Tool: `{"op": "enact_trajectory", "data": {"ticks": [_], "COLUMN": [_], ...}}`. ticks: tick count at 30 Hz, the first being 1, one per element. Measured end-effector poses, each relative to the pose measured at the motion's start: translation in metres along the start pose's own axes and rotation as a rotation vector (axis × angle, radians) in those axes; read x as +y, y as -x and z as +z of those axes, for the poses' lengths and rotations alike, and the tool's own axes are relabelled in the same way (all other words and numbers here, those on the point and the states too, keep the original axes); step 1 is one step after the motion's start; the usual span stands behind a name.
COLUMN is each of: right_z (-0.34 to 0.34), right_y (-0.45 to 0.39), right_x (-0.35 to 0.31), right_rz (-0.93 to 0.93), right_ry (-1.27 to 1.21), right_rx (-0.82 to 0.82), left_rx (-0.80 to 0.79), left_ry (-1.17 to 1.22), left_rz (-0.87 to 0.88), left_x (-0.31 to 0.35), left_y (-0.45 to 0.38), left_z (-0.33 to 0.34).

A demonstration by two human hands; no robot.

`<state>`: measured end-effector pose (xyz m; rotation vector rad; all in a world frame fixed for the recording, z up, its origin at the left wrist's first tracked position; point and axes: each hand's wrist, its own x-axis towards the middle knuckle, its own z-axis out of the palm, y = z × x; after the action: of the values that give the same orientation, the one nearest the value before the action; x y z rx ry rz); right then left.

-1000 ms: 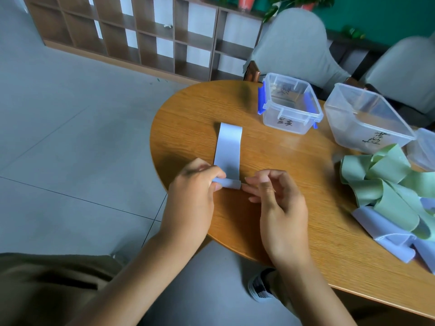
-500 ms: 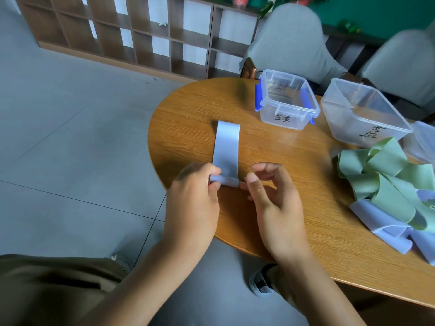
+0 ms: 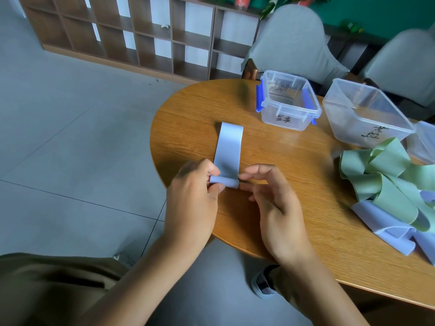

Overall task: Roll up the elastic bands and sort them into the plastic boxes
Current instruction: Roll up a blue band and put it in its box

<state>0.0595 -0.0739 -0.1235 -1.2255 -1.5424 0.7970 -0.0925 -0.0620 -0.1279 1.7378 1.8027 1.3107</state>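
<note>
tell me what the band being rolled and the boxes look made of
Band: looks like matte, thin, stretchy rubber or latex sheet; pale blue, curls smoothly, no weave visible. Boxes: clear glossy rigid plastic; the table's wood grain shows through the walls.

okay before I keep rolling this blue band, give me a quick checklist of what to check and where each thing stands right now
1. Both ends of the roll held: ok. The left hand pinches one end of the blue band, the right hand touches the other with its fingers.
2. Roll edges even: cannot tell, the fingers cover both ends.
3. Unrolled strip flat and straight on the table: ok.
4. Path ahead free: ok, nothing lies on the strip.
5. Boxes open: ok, the blue-clipped box and the larger clear box have no lids.
6. Pile of bands apart from the roll: ok.
</note>
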Motion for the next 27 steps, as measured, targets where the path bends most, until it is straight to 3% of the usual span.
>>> {"op": "enact_trajectory", "data": {"ticks": [6, 15, 27], "right_z": [0.004, 0.020, 0.021], "right_y": [0.002, 0.010, 0.004], "right_x": [0.000, -0.009, -0.006], "right_rz": [-0.060, -0.359, -0.302], "right_ry": [0.169, 0.773, 0.942], "right_rx": [-0.013, 0.079, 0.002], "left_rx": [-0.028, 0.068, -0.059], "left_ry": [0.000, -0.242, -0.230], "left_rz": [-0.009, 0.164, 0.182], "left_x": [-0.001, -0.006, -0.022], "left_y": [-0.002, -0.002, -0.009], "left_z": [-0.002, -0.004, -0.014]}}
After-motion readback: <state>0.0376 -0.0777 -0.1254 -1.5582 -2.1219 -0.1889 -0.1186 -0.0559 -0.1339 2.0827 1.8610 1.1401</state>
